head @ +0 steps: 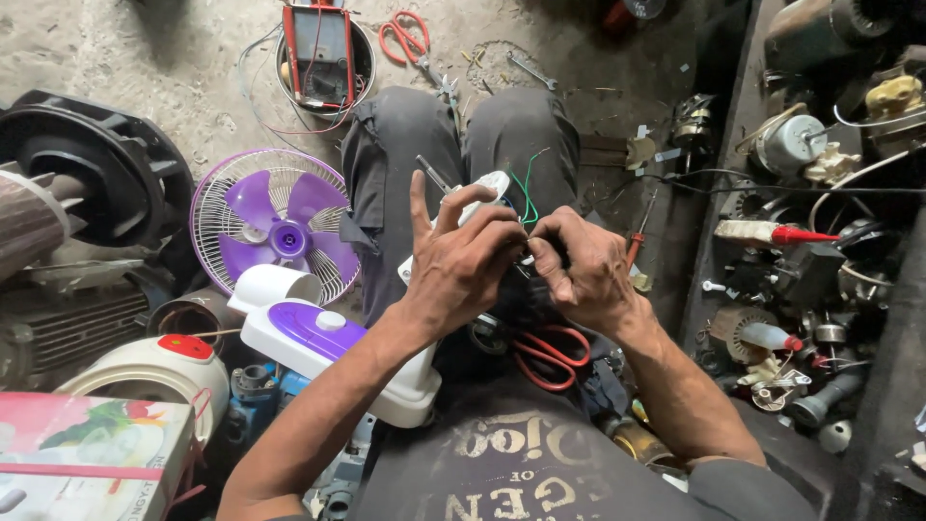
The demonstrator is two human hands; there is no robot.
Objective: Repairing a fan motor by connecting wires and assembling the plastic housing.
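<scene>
We're mid-job here: above the red scissors [552, 355] on our lap, left hand [461, 265] grips the white fan part [479, 201], right hand [579, 265] pinches its green wires [524, 196], nothing closed up yet.

Counted in the workshop clutter

Two hands, left hand [461, 262] and right hand [585, 270], on one white plastic part [479, 201] trailing two thin green wires [526, 198]. Two pairs of red-handled scissors: one [550, 354] on the lap, one [407, 37] on the floor. One purple table fan [275, 230] with five blades. One red-framed meter [319, 50] in one round tub [360, 75]. One red-tipped white nozzle bottle [772, 233]. One rice cooker [159, 371]. One printed carton [92, 453].
</scene>
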